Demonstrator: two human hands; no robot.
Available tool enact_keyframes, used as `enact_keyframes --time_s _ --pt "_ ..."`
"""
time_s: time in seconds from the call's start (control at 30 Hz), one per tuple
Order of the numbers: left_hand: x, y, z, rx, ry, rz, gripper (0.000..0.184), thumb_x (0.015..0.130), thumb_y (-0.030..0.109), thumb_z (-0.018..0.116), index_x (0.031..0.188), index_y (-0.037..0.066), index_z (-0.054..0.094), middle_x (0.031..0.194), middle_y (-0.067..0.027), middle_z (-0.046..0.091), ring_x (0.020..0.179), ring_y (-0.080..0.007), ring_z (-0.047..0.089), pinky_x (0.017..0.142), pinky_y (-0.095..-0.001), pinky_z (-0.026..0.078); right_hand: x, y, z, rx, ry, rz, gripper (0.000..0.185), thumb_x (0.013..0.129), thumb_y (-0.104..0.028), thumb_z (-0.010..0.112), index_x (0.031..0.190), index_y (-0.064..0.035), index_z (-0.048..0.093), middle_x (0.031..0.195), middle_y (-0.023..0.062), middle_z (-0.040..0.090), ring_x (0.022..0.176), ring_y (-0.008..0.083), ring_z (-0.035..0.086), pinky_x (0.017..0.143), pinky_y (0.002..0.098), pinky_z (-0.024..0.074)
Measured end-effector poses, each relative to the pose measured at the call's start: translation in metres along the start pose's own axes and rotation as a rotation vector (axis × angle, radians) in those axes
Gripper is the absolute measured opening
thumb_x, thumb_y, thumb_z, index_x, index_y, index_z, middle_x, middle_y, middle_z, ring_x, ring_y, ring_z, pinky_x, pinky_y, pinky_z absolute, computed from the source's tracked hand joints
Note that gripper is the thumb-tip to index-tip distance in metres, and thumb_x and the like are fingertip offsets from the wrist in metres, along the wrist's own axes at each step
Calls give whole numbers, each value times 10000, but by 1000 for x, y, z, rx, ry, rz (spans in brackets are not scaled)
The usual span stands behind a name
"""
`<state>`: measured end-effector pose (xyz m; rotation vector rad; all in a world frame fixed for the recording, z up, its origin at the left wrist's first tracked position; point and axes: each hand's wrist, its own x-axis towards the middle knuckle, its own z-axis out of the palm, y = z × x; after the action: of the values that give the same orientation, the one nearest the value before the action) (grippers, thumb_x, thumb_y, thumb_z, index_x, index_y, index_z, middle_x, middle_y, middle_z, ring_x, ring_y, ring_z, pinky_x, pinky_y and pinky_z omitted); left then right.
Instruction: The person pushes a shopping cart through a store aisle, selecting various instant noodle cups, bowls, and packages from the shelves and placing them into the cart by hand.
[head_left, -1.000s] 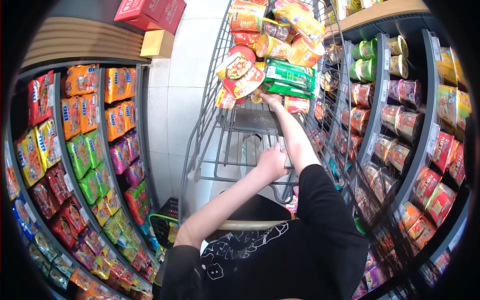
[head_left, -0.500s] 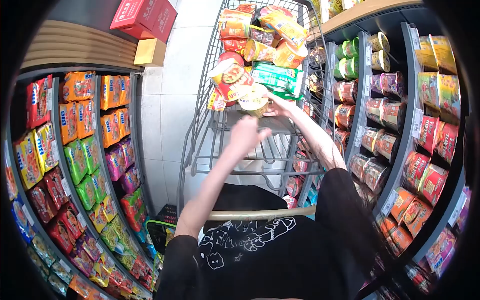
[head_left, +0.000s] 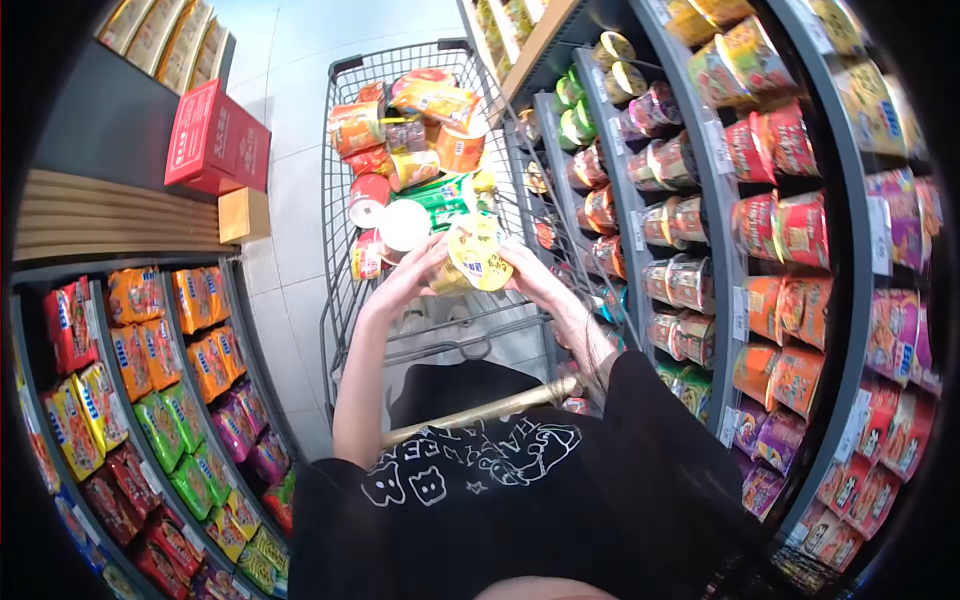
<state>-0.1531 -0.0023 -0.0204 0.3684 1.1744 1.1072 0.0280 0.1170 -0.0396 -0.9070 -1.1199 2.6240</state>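
Note:
Between my two hands is a yellow instant noodle cup (head_left: pixel 478 258), tilted above the near end of the cart's basket. My left hand (head_left: pixel 410 272) wraps its left side, and my right hand (head_left: pixel 530 275) grips its right side. Just beyond it lie a tub with a round white end (head_left: pixel 404 226) and a green shiny packet (head_left: pixel 440 203). A red tub (head_left: pixel 369 201) rests at the cart's left side. Farther in are an orange packet (head_left: pixel 434 102) and an orange cup (head_left: pixel 460 148).
The wire shopping cart (head_left: pixel 331 170) stands ahead of me, its handle (head_left: pixel 480 412) against my body. Shelves of noodle cups (head_left: pixel 680 220) line the right; noodle packets (head_left: pixel 140 350) fill shelves at left. A red box (head_left: pixel 215 140) sits beyond those.
My left hand has come onto the yellow noodle cup, so both hands now hold it. The cup is turned and nearer me. The view has shifted, showing more of the right shelves.

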Motion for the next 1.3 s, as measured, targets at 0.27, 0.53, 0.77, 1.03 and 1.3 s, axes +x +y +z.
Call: enact_keyframes --time_s 0.27,0.53,0.77,1.03,1.3 --pt "-10 15 46 308 168 544 908 577 133 777 1301 38 239 1272 -121 339 1109 -234 436 875 -358 419 -5 -37 -19 89 69 -279 417 862 -151 457 1252 -53 348 1158 80 488 1024 152 506 864 279 422" --pt "1 24 48 491 223 632 885 550 177 780 1219 32 219 1157 -165 420 1061 -230 477 832 -324 464 14 -54 -14 25 -10 -196 495 863 -366 439 1245 -64 350 1153 98 498 999 196 520 786 364 453" --pt "14 51 39 768 296 767 853 532 92 736 1225 63 240 1138 -170 432 1034 -264 500 795 -342 475 29 -78 -8 22 -159 -149 861 686 -577 581 1303 -72 258 1306 98 338 1203 212 316 976 432 256" --pt "54 82 10 1243 370 1002 764 580 72 723 1229 113 322 1291 -121 348 1129 -332 408 911 -425 374 73 -125 -12 2 -109 -134 657 773 -416 578 1264 -51 338 1173 67 472 1071 161 451 862 342 388" --pt "119 121 -11 1078 266 746 670 643 13 637 1239 70 337 1280 -200 318 1028 -339 482 821 -363 451 132 -182 -41 -242 124 -385 636 691 -159 653 1250 -80 360 1128 78 484 1047 159 450 893 302 357"
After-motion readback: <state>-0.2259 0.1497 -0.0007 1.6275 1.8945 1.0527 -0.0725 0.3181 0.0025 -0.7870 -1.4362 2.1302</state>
